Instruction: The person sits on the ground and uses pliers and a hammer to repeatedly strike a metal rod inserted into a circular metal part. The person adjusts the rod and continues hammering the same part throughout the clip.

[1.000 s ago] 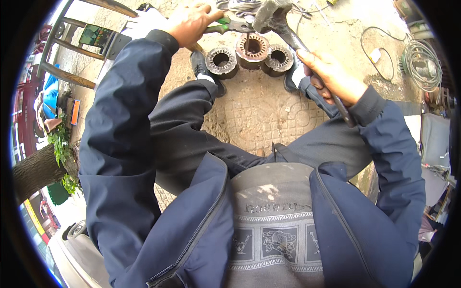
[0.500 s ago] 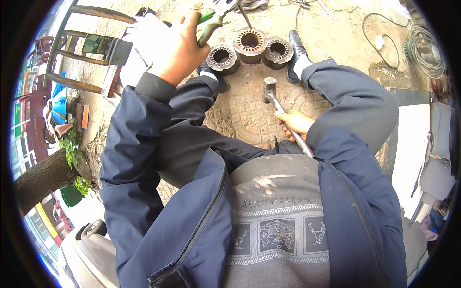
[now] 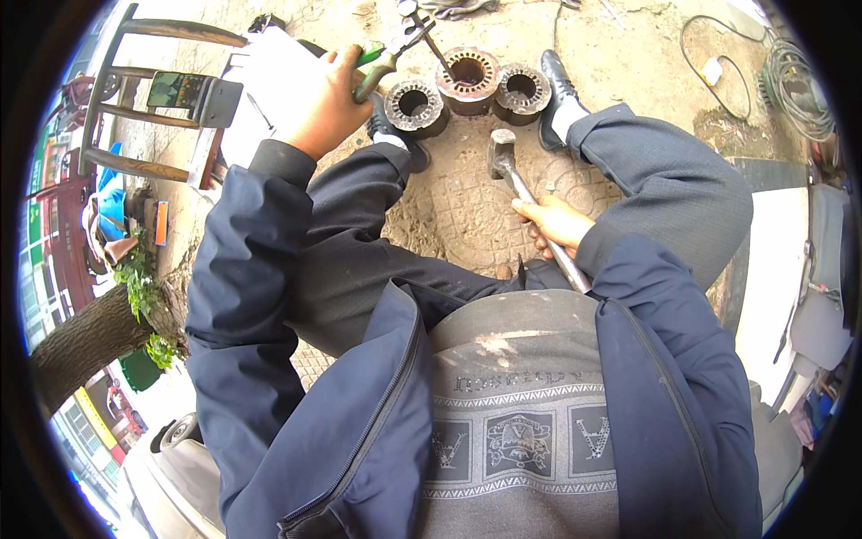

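My left hand (image 3: 330, 108) is closed round the handles of green-handled pliers (image 3: 375, 74). Their jaws meet a dark metal rod (image 3: 438, 56), a punch or chisel by its shape, with a rounded top. The rod slants down to the slotted inner rim of the middle stator core (image 3: 470, 106), a rusty hollow cylinder. Two greyer stator cores, a left one (image 3: 418, 124) and a right one (image 3: 519, 114), stand upright against it. Below them, my right hand (image 3: 558, 223) grips the shaft of a hammer (image 3: 502, 154), its head toward the cores and apart from them.
My shoes (image 3: 558, 85) flank the cores on the ground. A wooden chair frame (image 3: 148, 108) stands at far left, with a tree trunk (image 3: 90, 337) below it. Coiled cable (image 3: 797, 94) lies far right; a grey cloth (image 3: 460, 7) lies beyond the cores.
My left hand and the pliers have shifted down and left. The rod's lower end has come down to the middle core's rim. The hammer head has moved slightly toward the cores.
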The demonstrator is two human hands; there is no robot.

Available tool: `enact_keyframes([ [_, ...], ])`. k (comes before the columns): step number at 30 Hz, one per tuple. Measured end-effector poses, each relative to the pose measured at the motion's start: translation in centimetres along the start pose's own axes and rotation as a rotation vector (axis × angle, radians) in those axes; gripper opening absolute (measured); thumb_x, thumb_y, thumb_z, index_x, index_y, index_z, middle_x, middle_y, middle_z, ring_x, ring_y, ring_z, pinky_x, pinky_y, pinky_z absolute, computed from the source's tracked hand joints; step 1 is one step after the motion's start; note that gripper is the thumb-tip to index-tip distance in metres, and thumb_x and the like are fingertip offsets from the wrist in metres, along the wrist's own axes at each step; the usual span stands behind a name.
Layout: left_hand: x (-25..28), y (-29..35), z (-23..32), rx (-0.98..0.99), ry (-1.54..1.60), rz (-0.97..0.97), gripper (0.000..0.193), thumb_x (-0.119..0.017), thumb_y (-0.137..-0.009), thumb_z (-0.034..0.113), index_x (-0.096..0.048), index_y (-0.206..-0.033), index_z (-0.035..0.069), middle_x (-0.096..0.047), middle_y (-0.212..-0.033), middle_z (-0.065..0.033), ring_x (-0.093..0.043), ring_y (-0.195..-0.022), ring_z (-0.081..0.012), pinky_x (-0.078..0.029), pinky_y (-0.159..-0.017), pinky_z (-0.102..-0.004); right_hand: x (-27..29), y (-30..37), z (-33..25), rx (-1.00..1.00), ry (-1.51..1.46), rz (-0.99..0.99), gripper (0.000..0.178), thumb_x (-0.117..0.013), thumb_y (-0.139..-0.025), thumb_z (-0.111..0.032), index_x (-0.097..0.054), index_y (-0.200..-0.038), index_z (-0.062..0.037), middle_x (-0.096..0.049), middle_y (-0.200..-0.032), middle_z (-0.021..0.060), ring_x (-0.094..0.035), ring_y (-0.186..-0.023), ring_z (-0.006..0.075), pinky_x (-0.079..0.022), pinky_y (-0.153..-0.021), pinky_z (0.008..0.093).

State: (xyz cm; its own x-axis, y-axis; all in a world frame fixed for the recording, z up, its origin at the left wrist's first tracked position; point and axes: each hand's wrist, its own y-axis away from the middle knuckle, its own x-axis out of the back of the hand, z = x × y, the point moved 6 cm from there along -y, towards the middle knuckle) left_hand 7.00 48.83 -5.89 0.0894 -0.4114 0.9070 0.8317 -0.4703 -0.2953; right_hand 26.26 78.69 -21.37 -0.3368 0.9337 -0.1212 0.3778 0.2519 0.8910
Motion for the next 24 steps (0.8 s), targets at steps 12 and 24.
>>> enact_keyframes([
  [12,-0.2,-1.1,-0.3,-0.041,-0.180,-0.153,0.061,-0.072,-0.074,-0.001,-0.055,-0.132,-0.002,-0.063,-0.107,-0.0268,-0.065,-0.102,-0.0475,-0.053,-0.086,-0.0492,2.0,4.9,-6.3,0.243,0.020,0.052,0.042,-0.064,-0.104,-0.044,-0.054,-0.105,-0.0033,-0.051,-0.076,-0.0006,-0.049,-0.055,0.0064,-0.044,-0.042,0.0256],
  [24,-0.6,-2.3,-0.1,-0.082,-0.259,-0.155,0.052,-0.079,-0.082,0.011,-0.056,-0.129,0.005,-0.065,-0.102,-0.0276,-0.068,-0.089,-0.0463,-0.055,-0.075,-0.0494,2.4,20.7,-24.9,1.217,0.453,0.387,0.046,-0.042,-0.112,-0.053,-0.051,-0.099,-0.0095,-0.040,-0.066,-0.0042,-0.038,-0.048,0.0042,-0.038,-0.043,0.0228],
])
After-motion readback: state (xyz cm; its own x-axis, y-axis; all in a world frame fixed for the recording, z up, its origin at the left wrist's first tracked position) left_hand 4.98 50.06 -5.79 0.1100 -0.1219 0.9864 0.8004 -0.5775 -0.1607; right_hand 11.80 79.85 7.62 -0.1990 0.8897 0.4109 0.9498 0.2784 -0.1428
